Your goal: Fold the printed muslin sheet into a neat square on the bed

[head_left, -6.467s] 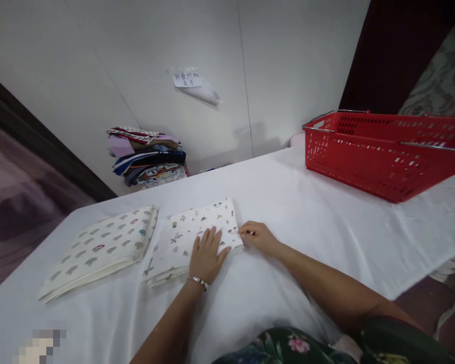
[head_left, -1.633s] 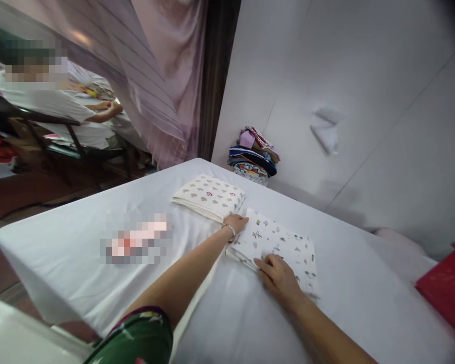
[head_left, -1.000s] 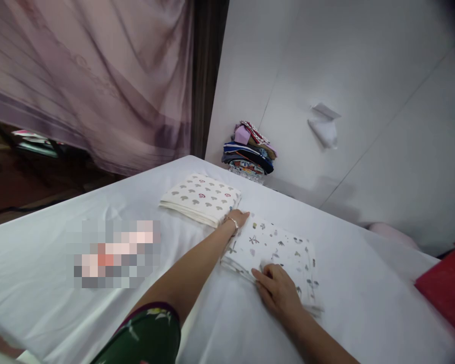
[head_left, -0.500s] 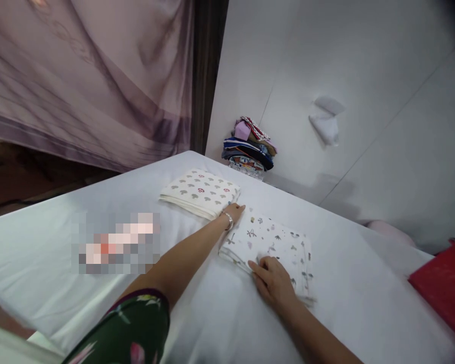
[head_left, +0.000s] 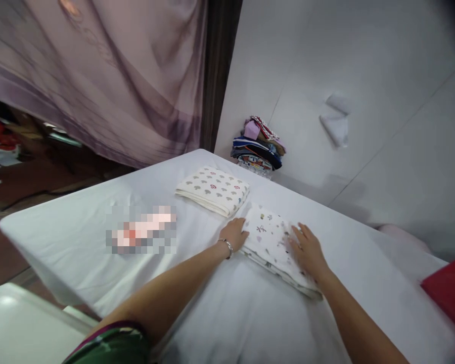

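Note:
A folded white cloth (head_left: 269,240) with small leaf and plant prints lies on the white-covered table (head_left: 212,313). At its left edge rests my left hand (head_left: 234,233), fingers stretched and thumb apart, a bracelet on the wrist. My right hand (head_left: 306,248) lies over the cloth's right side with its fingers spread. Neither hand grips the cloth. Just beyond my left hand sits a second folded cloth (head_left: 212,189), cream with grey and red mushroom-like prints.
A pixelated pinkish item (head_left: 144,230) lies on the table's left part. Behind the table's far edge stands a stack of folded clothes (head_left: 258,146). A mauve curtain (head_left: 136,76) hangs at the left. Something red (head_left: 449,290) is at the right, and a white chair-like surface (head_left: 23,323) is at lower left.
My right hand has moved from the printed cloth's near edge to its right side. My left hand has drawn back slightly to the cloth's left edge. The view has shifted left.

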`<move>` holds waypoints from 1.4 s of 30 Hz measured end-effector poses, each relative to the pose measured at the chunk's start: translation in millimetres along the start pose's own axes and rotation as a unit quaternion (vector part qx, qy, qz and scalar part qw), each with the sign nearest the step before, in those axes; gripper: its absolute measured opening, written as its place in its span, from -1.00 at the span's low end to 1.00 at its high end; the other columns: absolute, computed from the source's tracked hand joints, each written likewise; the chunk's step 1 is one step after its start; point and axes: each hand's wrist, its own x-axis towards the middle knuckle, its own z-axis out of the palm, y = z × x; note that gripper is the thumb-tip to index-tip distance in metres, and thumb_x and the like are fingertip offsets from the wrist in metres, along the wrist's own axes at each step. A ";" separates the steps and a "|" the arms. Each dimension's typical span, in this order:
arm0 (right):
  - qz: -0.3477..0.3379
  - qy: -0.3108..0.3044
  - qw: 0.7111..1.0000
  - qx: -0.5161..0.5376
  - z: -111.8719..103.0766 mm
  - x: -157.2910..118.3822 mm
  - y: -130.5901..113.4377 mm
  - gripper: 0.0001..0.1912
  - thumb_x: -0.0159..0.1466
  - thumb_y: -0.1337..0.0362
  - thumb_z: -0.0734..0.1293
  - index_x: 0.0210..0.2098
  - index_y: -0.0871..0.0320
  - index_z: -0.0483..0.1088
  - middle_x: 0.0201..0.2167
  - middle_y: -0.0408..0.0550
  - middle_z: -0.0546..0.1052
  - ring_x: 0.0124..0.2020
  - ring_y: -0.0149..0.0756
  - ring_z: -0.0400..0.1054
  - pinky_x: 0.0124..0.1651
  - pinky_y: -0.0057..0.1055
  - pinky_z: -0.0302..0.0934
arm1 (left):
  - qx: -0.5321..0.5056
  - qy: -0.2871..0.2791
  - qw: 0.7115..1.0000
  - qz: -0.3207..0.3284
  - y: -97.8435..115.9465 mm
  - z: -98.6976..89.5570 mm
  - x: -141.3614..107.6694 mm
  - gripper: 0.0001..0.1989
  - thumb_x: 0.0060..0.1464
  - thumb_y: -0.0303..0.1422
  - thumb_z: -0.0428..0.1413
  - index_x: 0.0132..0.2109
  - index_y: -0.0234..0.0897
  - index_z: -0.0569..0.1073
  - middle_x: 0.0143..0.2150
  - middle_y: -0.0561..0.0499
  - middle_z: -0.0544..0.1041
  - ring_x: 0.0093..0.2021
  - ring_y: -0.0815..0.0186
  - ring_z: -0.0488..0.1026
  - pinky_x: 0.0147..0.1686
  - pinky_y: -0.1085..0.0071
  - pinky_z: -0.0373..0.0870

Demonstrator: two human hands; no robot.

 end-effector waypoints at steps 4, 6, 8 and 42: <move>0.102 -0.088 0.986 -0.094 17.1 -4.6 36.4 -0.40 0.28 -0.04 -0.03 0.20 0.12 0.10 0.27 0.05 0.02 0.27 0.00 -0.17 0.10 0.20 -0.07 | 0.017 -0.013 1.000 -0.003 0.4 0.4 1.0 -0.53 0.01 -0.24 0.01 0.09 -0.20 0.24 0.06 -0.10 0.34 0.06 0.14 0.27 -0.03 0.28 0.24; 0.103 -0.107 0.983 -0.113 20.1 -7.0 39.3 -0.39 0.28 -0.05 -0.06 0.21 0.10 0.08 0.28 0.01 -0.01 0.28 -0.04 -0.20 0.12 0.19 -0.12 | 0.026 -0.015 1.000 -0.008 0.0 0.6 0.5 -0.53 0.02 -0.23 0.00 0.10 -0.21 0.23 0.07 -0.10 0.33 0.08 0.15 0.26 -0.01 0.29 0.23; 0.106 -0.103 0.980 -0.131 19.5 -9.8 37.5 -0.38 0.27 -0.07 -0.06 0.21 0.07 0.07 0.28 0.01 -0.01 0.28 -0.06 -0.20 0.15 0.16 -0.16 | 0.033 -0.018 0.999 -0.015 0.0 0.5 -0.7 -0.53 0.03 -0.21 -0.01 0.10 -0.21 0.22 0.09 -0.10 0.32 0.09 0.16 0.25 -0.01 0.31 0.23; 0.077 -0.024 0.957 0.277 29.3 -23.1 -106.9 -0.37 0.19 0.22 0.19 0.24 0.09 0.01 0.07 -0.07 0.36 0.03 -0.21 0.28 0.07 -0.24 0.17 | -0.606 -0.164 0.753 -0.198 10.0 -16.8 3.3 -0.80 0.12 -0.23 -0.03 -0.31 -0.30 0.31 -0.51 0.09 0.33 -0.55 0.44 0.34 -0.41 0.44 0.40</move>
